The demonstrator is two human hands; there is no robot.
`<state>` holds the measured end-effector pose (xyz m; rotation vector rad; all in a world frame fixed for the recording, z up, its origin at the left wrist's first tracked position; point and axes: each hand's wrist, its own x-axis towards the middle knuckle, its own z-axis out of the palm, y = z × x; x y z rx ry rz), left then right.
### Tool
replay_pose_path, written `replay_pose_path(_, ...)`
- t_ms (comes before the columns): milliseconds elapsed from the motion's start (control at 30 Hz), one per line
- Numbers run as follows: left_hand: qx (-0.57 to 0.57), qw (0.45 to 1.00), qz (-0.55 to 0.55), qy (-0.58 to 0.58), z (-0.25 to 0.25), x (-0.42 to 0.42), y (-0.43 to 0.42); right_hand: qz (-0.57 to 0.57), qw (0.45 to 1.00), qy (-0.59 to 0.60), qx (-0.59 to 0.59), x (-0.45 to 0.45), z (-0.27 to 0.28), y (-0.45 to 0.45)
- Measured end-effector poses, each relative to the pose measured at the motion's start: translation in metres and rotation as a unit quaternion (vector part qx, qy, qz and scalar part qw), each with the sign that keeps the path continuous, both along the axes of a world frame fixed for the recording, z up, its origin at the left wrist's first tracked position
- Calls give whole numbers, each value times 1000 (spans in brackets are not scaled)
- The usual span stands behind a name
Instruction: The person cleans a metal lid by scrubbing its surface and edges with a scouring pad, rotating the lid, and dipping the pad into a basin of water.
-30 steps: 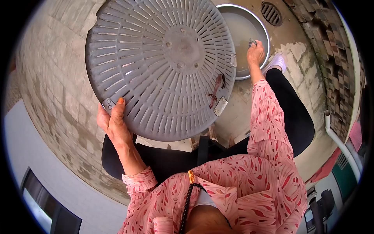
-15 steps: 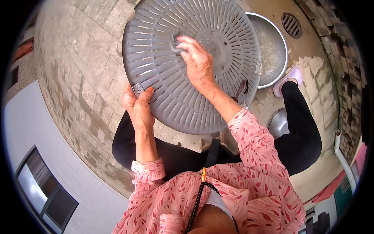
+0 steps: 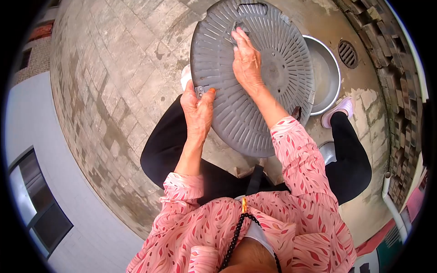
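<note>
A large round grey metal steamer tray [image 3: 248, 120], cut with rings of slots, is tilted in front of me above my lap. My left hand [image 3: 197, 111] grips its left edge by a riveted metal bracket, the thumb on the upper face. My right hand [image 3: 248, 63] presses a dark grey scouring pad [image 3: 237, 28] against the slots near the upper left. The fingers partly cover the pad, so its full shape is hidden. A thin wire handle [image 3: 253, 5] lies at the tray's far edge.
A metal basin [image 3: 335, 93] with cloudy water stands behind the tray on the right. Beside it are a floor drain [image 3: 348, 53] and my pink shoe [image 3: 337, 112]. Another shiny metal vessel [image 3: 327, 152] sits near my right knee. Stacked bricks [image 3: 389, 59] line the right side.
The tray has shifted right in view and tilted more steeply, my left hand moving with it. My right hand has moved up and outward with the pad toward the tray's far rim.
</note>
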<state>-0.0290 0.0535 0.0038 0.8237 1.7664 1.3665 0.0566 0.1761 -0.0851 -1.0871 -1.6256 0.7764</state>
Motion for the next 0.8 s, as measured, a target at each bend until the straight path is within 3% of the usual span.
replay_pose_path(67,-18,999,-11,28,-1,-2,-2,65,997,6,51,-25,34,-10)
replay_pose_path(200,28,999,-10,39,-10,-9,-4,206,978,36,29,-1,64,-65)
replay_pose_path(300,8,994,-27,102,-9,-9,-6,200,978,58,33,-6,59,-37)
replay_pose_path(433,20,996,-10,83,-13,-6,-4,134,990,37,10,-27,57,12)
replay_pose_path(567,0,991,-34,131,-9,-10,-4,237,970,44,15,-2,71,-52)
replay_pose_path(667,-23,990,-39,133,-8,-9,-11,263,962,78,-19,-6,69,-37)
replay_pose_path(800,5,996,-15,85,-14,-7,-10,109,994,17,9,-35,53,22)
